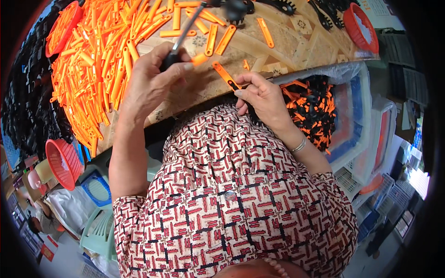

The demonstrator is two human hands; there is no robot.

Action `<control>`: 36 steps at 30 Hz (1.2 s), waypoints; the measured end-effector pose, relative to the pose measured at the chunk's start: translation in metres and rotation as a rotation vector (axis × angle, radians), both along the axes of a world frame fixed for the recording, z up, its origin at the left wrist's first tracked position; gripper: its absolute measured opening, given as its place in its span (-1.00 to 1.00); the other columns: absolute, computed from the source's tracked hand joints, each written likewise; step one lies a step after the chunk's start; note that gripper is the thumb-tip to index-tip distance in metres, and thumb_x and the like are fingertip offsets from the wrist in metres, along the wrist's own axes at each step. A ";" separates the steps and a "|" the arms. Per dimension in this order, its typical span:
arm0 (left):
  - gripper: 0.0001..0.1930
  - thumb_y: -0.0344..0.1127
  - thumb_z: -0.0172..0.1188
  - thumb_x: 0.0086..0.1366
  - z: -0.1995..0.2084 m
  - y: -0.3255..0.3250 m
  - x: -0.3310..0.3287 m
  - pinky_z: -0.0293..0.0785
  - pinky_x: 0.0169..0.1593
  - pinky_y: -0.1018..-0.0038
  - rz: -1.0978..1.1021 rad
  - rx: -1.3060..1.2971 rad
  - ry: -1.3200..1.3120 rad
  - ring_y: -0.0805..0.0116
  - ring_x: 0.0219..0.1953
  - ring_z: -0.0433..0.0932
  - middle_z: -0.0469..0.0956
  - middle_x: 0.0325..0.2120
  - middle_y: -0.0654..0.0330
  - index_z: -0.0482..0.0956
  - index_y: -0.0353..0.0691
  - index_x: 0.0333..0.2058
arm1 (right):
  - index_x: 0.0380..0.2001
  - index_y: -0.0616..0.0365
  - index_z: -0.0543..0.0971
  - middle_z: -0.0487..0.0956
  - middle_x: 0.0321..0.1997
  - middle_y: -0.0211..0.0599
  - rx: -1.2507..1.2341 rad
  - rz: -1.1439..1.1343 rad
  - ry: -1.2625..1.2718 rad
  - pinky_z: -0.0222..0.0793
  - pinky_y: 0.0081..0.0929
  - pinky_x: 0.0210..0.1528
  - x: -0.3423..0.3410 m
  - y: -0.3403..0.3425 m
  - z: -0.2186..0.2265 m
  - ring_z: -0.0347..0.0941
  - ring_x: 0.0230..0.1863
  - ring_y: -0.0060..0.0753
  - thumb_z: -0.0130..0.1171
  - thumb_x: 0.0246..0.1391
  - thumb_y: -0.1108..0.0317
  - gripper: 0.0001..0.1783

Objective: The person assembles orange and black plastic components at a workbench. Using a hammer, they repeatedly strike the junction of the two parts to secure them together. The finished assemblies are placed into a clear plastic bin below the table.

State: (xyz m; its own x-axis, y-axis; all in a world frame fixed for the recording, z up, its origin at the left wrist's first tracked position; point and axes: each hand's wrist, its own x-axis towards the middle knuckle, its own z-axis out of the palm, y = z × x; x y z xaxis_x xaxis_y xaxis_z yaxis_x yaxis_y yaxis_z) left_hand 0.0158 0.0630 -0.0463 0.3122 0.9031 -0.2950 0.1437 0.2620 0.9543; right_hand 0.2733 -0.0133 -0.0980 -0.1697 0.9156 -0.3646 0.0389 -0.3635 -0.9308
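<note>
My left hand is closed round the black grip of a tool with a straight metal shaft. The shaft slants up to the right, and its far end meets something dark at the picture's top edge. A blurred orange piece shows beside the left fingertips; whether they touch it I cannot tell. Close to the table's near edge, my right hand pinches the lower end of an orange plastic handle. That handle has a hole at its upper end and a dark part near my fingers.
A large heap of orange handles covers the table's left side. Several loose ones lie ahead, near black utensil heads. Red baskets stand at the rims. Right of my lap, a plastic-lined crate holds black-and-orange pieces.
</note>
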 end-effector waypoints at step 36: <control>-0.77 -0.35 0.31 0.20 -0.002 0.017 0.073 0.53 -0.14 0.24 -0.646 0.658 0.394 -0.03 -0.25 0.64 0.61 -0.36 -0.04 0.64 -0.27 -0.17 | 0.05 0.36 0.49 0.62 -0.43 -0.22 -0.123 0.004 0.146 0.54 -0.52 -0.48 0.014 0.000 0.004 0.61 -0.51 -0.44 0.13 0.31 0.44 -0.69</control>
State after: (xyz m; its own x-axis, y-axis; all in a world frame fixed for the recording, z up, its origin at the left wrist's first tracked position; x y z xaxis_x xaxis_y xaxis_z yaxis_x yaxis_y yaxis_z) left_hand 0.0883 0.0798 -0.0481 0.7877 0.6159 0.0141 0.4094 -0.5405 0.7351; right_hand 0.2870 -0.0133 -0.0942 -0.2328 0.8647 -0.4450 -0.0913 -0.4750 -0.8752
